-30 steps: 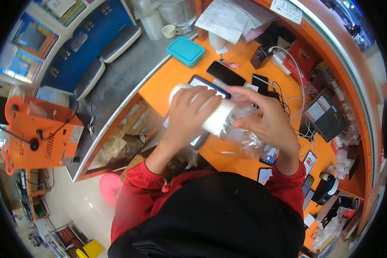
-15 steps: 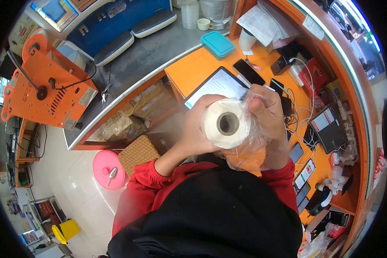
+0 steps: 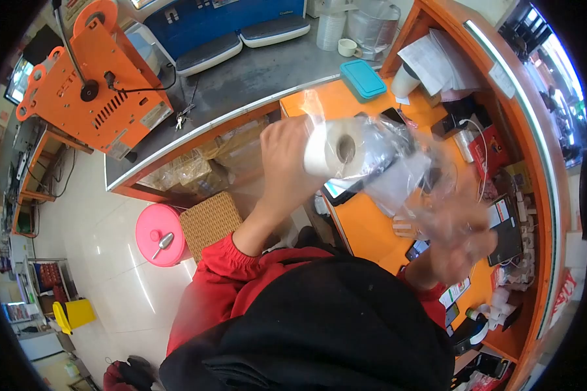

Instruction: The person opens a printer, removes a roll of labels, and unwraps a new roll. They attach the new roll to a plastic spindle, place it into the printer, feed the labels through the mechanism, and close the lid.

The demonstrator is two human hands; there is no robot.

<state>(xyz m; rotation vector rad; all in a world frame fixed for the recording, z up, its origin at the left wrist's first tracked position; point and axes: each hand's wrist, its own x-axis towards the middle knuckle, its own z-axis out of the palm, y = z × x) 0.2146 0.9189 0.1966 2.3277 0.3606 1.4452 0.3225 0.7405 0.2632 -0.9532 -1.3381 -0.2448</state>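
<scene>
My left hand (image 3: pixel 284 153) is wrapped round a white paper roll (image 3: pixel 321 151) with a hollow core, held up in front of me. Clear plastic film (image 3: pixel 398 173) stretches from the roll toward the right and down. At its far end is my right hand (image 3: pixel 460 240), blurred by motion, closed with film bunched about the fingers. Beneath the film, a tablet (image 3: pixel 338 191) on the orange desk (image 3: pixel 365 225) is mostly covered from sight.
A teal lidded box (image 3: pixel 363 79) sits at the desk's back edge. Several phones, cables and a black box (image 3: pixel 505 234) lie on the right. An orange machine (image 3: pixel 98 85) and keys (image 3: pixel 181 121) rest on the grey counter (image 3: pixel 222 91). A pink lidded bucket (image 3: pixel 151 244) stands on the floor.
My right hand has moved right and down from beside the roll, drawing the plastic film out with it. The roll has turned slightly in my left hand. The camera view has shifted too.
</scene>
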